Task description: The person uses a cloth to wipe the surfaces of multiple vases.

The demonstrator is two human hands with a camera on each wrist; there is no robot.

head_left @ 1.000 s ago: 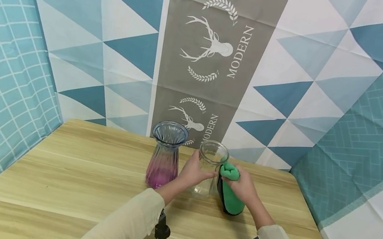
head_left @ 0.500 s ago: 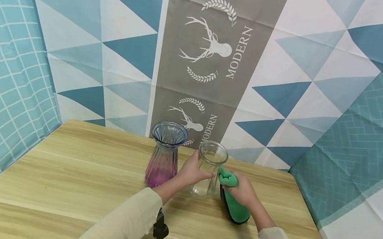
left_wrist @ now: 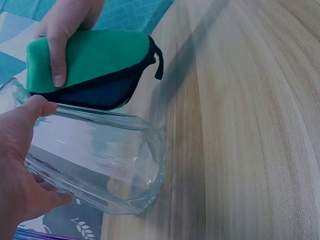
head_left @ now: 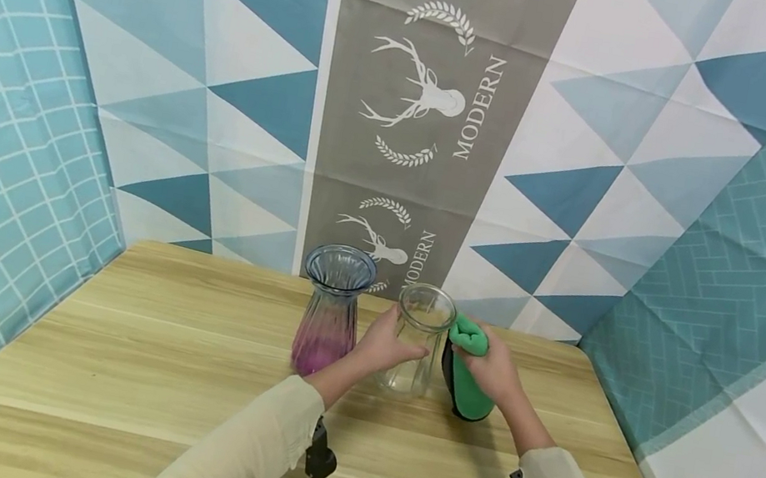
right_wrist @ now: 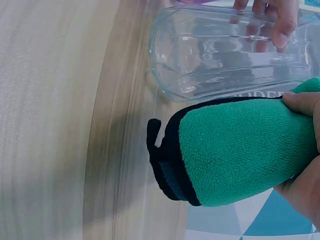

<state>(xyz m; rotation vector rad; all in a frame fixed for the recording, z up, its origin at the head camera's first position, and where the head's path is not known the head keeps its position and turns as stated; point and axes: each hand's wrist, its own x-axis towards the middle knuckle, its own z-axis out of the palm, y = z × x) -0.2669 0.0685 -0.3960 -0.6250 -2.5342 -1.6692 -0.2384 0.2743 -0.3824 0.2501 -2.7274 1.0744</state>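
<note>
A clear glass vase (head_left: 410, 370) stands upright on the wooden table, and my left hand (head_left: 386, 345) grips it around its upper body. In the left wrist view the thumb and fingers wrap the glass (left_wrist: 95, 155) from opposite sides. My right hand (head_left: 492, 369) holds a folded green cleaning cloth (head_left: 471, 393) with a dark backing and black edging, right beside the vase's right side. The right wrist view shows the cloth's fuzzy green face (right_wrist: 245, 150) and a small black hanging loop (right_wrist: 153, 132) at its end.
A ribbed vase (head_left: 330, 315), blue-grey at the top and purple-pink at the base, stands just left of the clear one. Behind the wooden tabletop (head_left: 126, 365) hangs a patterned cloth backdrop (head_left: 257, 83).
The cloth in my right hand swung out to the right and down, then came back up and in beside the clear vase. My left hand keeps its grip; the vase stays put.
</note>
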